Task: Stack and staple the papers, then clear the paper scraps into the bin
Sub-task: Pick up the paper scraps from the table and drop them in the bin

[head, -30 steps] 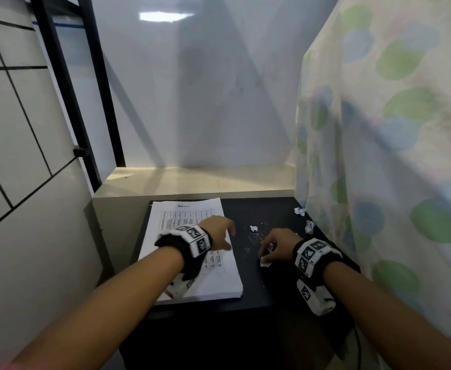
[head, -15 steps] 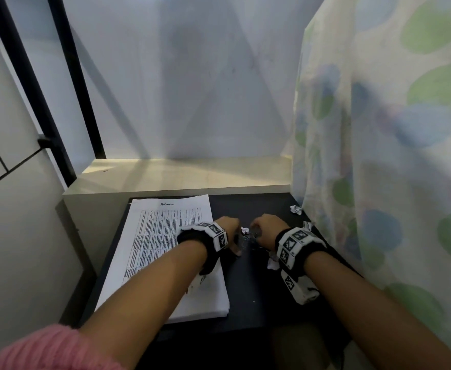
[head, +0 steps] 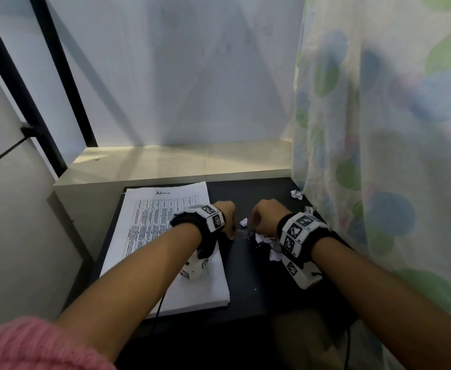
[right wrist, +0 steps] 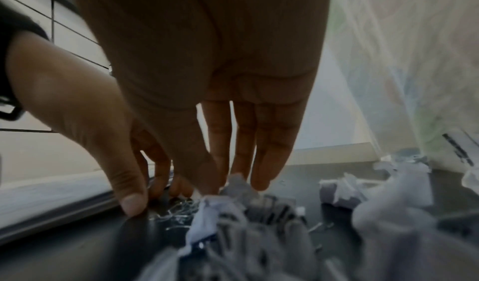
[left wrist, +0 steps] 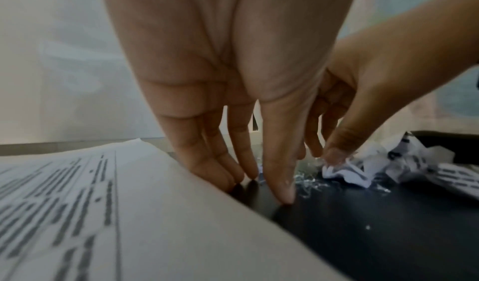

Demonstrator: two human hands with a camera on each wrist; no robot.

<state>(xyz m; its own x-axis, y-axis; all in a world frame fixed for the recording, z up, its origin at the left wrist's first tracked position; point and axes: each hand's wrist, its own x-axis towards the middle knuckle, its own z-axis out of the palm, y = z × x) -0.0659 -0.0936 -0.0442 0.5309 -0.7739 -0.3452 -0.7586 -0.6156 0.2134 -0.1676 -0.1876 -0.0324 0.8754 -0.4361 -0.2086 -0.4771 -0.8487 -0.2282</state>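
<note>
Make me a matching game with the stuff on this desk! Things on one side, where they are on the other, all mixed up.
Things:
1. paper stack
2. loose staples
3. crumpled scrap
4. left hand

Places:
A. far right, by the curtain
B. left side of the black desk
C. fingertips down on the desk beside the stack
D. between the two hands

Pairs: 1-B, 2-D, 3-A, 4-C

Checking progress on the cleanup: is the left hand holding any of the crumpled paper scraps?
No: the left hand has straight fingers touching the black table, apart from the crumpled scraps.
</note>
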